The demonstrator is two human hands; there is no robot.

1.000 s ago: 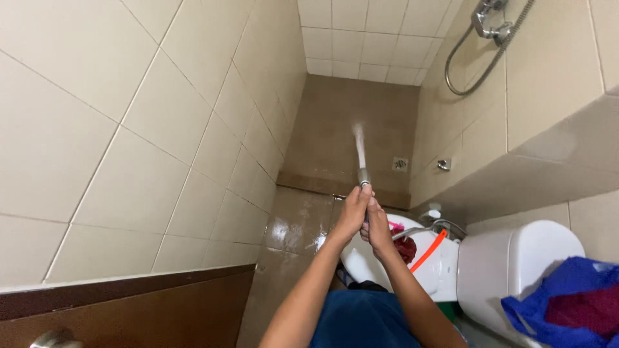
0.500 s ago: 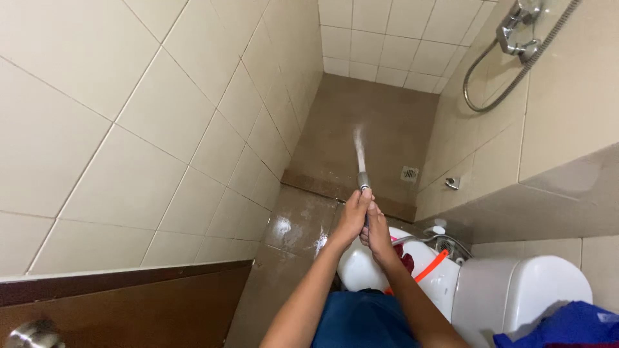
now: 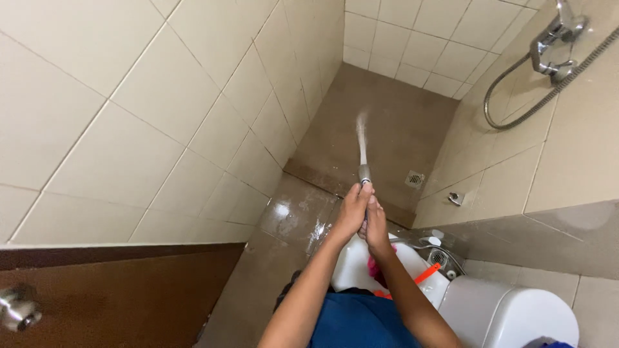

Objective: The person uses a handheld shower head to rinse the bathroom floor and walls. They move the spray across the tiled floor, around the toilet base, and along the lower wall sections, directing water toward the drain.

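Both my hands are wrapped around a metal spray nozzle (image 3: 365,174) held out in front of me. My left hand (image 3: 352,211) grips it from the left, my right hand (image 3: 376,224) just behind and to the right. A thin jet of water (image 3: 361,138) shoots from the nozzle toward the brown shower floor (image 3: 387,129). Below my hands sits a white toilet bowl (image 3: 351,270) with a pink and an orange object lying on it.
Beige tiled walls close in on the left and right. A floor drain (image 3: 414,178) lies by the right wall, a shower mixer with metal hose (image 3: 554,48) above it. A toilet cistern (image 3: 509,319) stands at lower right. A brown door with knob (image 3: 19,309) is at lower left.
The view has tilted and shifted left, so the cistern and blue cloth slid down and out of frame. My hands keep the same grip and the water keeps spraying.
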